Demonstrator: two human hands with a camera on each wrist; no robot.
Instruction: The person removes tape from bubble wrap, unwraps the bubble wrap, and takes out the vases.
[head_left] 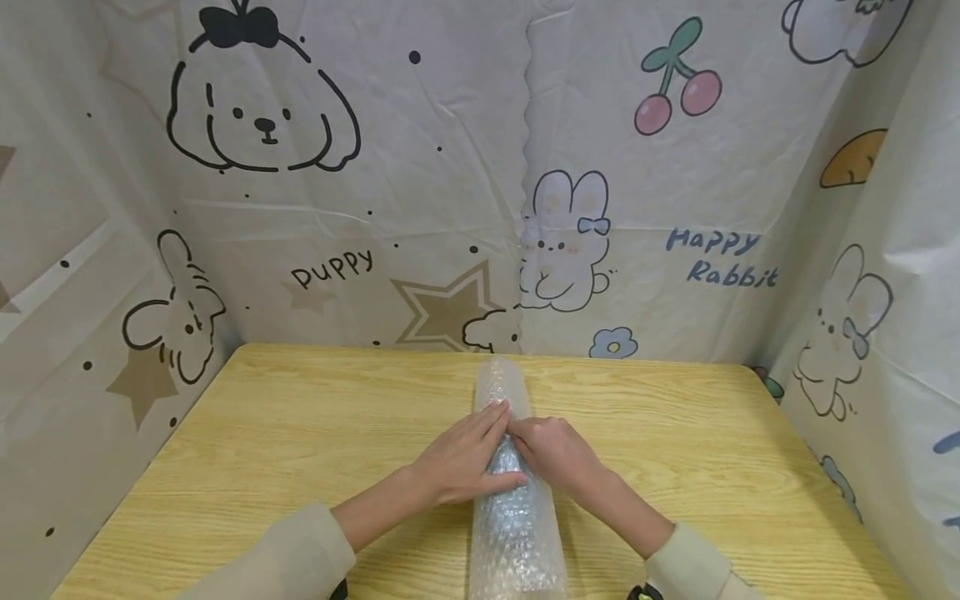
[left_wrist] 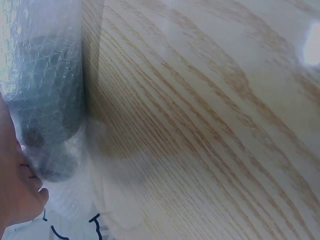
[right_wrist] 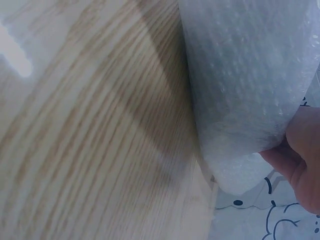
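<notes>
A long roll of bubble wrap (head_left: 517, 546) lies lengthwise on the table, pointing away from me. Through its layers, the left wrist view shows a dark, rounded shape (left_wrist: 52, 85) inside; its kind is hidden by the bubbles. My left hand (head_left: 461, 454) rests on top of the roll from the left, fingers straight and thumb apart. From the right, my right hand (head_left: 558, 450) meets it with curled fingers, pinching the wrap near the left fingertips. In the right wrist view, that hand's fingertips are right at the surface of the bubble wrap (right_wrist: 245, 75).
The table (head_left: 322, 408) has a light wood-grain top with rounded far corners. A printed cloth (head_left: 450, 183) with cartoon animals hangs behind it and along both sides. The roll's far end reaches close to the back edge.
</notes>
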